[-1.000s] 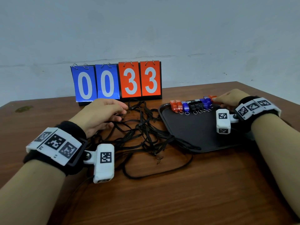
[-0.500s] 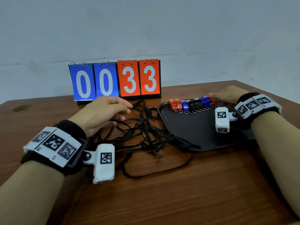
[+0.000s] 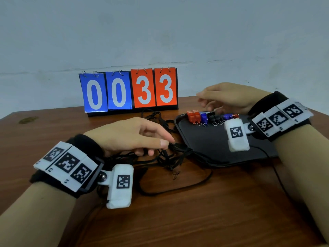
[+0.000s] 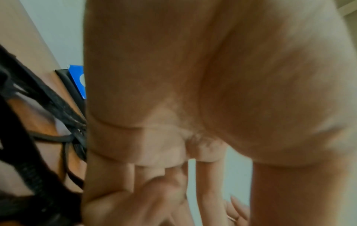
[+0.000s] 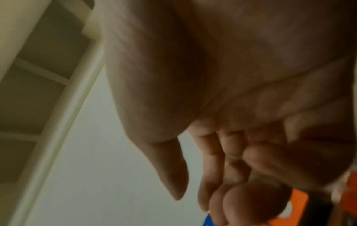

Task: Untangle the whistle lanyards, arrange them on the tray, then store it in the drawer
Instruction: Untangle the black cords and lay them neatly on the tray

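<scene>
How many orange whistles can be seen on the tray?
3. Two whistles side by side at the row's left end, one at its right end, partly behind the wrist camera. The right hand may hide others.

Whistles [image 3: 211, 117] partly behind right hand [image 3: 229, 98].

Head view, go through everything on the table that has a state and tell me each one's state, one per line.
Whistles: lined up in a row along the tray's far edge.
Tray: flat on the table, not stored.
Lanyards: black cords tangled, mostly off the tray's left side.
Scoreboard: upright, reads 0033.
Left hand: over the tangle, fingers loose.
Right hand: above the whistles, holding nothing visible.
</scene>
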`<control>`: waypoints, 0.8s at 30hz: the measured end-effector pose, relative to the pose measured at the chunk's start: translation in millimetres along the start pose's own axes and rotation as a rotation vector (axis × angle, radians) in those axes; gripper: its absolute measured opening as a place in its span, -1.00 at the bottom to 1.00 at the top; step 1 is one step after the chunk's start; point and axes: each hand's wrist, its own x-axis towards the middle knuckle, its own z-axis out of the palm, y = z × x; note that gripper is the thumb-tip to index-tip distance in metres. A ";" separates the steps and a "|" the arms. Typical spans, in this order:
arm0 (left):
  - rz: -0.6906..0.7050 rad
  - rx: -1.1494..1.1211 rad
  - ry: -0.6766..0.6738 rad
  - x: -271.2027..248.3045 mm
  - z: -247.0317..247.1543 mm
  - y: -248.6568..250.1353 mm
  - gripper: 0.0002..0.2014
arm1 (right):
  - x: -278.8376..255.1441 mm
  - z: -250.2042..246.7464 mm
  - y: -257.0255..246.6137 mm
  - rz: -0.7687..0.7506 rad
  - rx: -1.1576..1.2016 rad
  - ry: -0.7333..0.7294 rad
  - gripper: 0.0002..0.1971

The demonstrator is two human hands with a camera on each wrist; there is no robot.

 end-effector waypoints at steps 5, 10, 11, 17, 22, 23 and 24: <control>-0.056 0.019 -0.202 0.9 3.0 -0.3 -0.60 | -6.4 31.0 -15.2 -0.074 0.125 -0.309 -0.70; -0.109 0.007 -0.290 6.0 9.1 -1.6 -0.58 | -3.6 45.6 -12.1 -0.078 0.127 -0.365 -0.65; -0.115 0.027 -0.284 6.9 11.3 -1.5 -0.61 | -3.2 46.8 -11.1 -0.080 0.117 -0.375 -0.64; -0.114 0.050 -0.246 3.6 14.1 -0.8 -0.87 | -6.3 55.4 -15.3 -0.078 0.053 -0.412 -0.59; -0.110 -0.007 -0.168 0.1 9.5 -1.0 -0.85 | -8.2 59.5 -17.0 -0.059 0.023 -0.437 -0.59; -0.110 -0.033 -0.148 0.2 8.3 -1.8 -0.83 | -8.1 59.7 -16.7 -0.054 0.021 -0.447 -0.59; -0.109 -0.078 -0.126 0.5 7.1 -2.6 -0.82 | -8.3 60.2 -16.4 -0.049 0.021 -0.461 -0.59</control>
